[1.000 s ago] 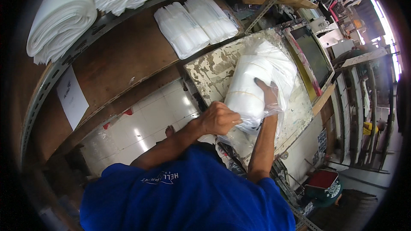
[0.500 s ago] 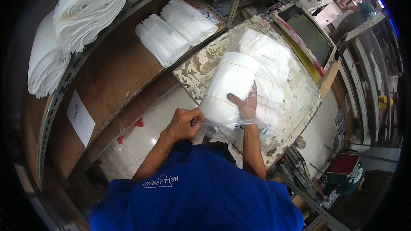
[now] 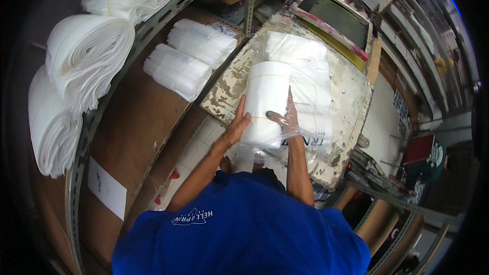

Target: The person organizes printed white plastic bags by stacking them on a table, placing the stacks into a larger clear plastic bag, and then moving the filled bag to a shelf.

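Note:
A thick white roll (image 3: 267, 91) of thin sheets, banded by thin yellowish rubber bands, lies at the mouth of a clear plastic bag (image 3: 260, 150). Along its left side rests my left hand (image 3: 237, 125), fingers stretched out and thumb close to the edge. My right hand (image 3: 285, 119) grips its right side, thumb across the top and fingers partly hidden behind it. Clear film covers part of that hand. Beyond and to the right, more white rolls (image 3: 303, 79) lie under the same clear film.
The paint-stained table (image 3: 224, 97) carries a framed screen (image 3: 333, 23) at its far side. On the brown shelf (image 3: 130, 117) to the left sit two banded white bundles (image 3: 178, 71) and a white paper (image 3: 107, 188). Larger rolls (image 3: 89, 58) lie higher up. Metal posts (image 3: 249, 5) stand beside the table.
My left hand has let go of the bag's edge and moved up against the roll's left side, its fingers now straight. My right hand stays on the roll. The view has shifted.

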{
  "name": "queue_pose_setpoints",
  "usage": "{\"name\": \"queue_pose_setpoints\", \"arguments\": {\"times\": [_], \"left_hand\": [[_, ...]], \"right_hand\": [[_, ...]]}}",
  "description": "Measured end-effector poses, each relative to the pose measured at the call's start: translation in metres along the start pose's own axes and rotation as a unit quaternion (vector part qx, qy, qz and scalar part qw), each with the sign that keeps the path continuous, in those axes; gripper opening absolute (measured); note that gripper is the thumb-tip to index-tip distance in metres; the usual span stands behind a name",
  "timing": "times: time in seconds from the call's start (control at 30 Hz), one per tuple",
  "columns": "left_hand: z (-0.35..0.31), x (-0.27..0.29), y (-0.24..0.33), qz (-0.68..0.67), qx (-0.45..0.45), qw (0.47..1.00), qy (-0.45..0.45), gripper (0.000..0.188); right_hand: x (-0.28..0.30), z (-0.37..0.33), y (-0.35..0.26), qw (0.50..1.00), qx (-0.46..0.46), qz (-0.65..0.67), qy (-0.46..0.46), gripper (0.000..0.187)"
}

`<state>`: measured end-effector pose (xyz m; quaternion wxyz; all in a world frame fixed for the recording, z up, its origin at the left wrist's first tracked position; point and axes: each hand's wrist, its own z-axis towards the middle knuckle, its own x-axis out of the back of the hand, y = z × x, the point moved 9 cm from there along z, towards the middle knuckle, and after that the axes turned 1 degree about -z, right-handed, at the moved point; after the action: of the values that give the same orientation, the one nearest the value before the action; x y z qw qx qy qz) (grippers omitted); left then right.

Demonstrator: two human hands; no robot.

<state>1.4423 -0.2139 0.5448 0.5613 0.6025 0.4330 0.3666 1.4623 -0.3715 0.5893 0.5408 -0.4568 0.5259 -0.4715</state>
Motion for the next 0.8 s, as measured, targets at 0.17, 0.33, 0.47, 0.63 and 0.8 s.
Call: {"name": "queue_pose_setpoints", "arguments": {"times": [0.17, 0.33, 0.47, 0.63, 0.8], "left_hand": [[0.003, -0.001, -0.023, -0.095, -0.039, 0.995, -0.014, 0.076], [0.006, 0.005, -0.086, -0.098, -0.030, 0.995, -0.019, 0.076], [0.009, 0.013, -0.100, -0.104, -0.045, 0.994, 0.007, 0.075], [0.012, 0.024, -0.080, -0.009, 0.009, 0.999, -0.040, 0.081], [-0.030, 0.020, -0.032, -0.009, -0.070, 0.988, -0.136, 0.113]], "right_hand": [[-0.007, 0.014, 0.022, 0.992, -0.026, -0.126, -0.001, 0.105], [-0.013, -0.007, 0.007, 0.996, 0.024, -0.091, 0.005, 0.105], [-0.020, 0.001, 0.007, 0.986, 0.008, -0.168, 0.000, 0.103], [-0.020, 0.006, 0.030, 0.959, -0.040, -0.279, 0.020, 0.111], [-0.024, -0.006, 0.010, 0.965, -0.006, -0.261, 0.004, 0.107]]}}
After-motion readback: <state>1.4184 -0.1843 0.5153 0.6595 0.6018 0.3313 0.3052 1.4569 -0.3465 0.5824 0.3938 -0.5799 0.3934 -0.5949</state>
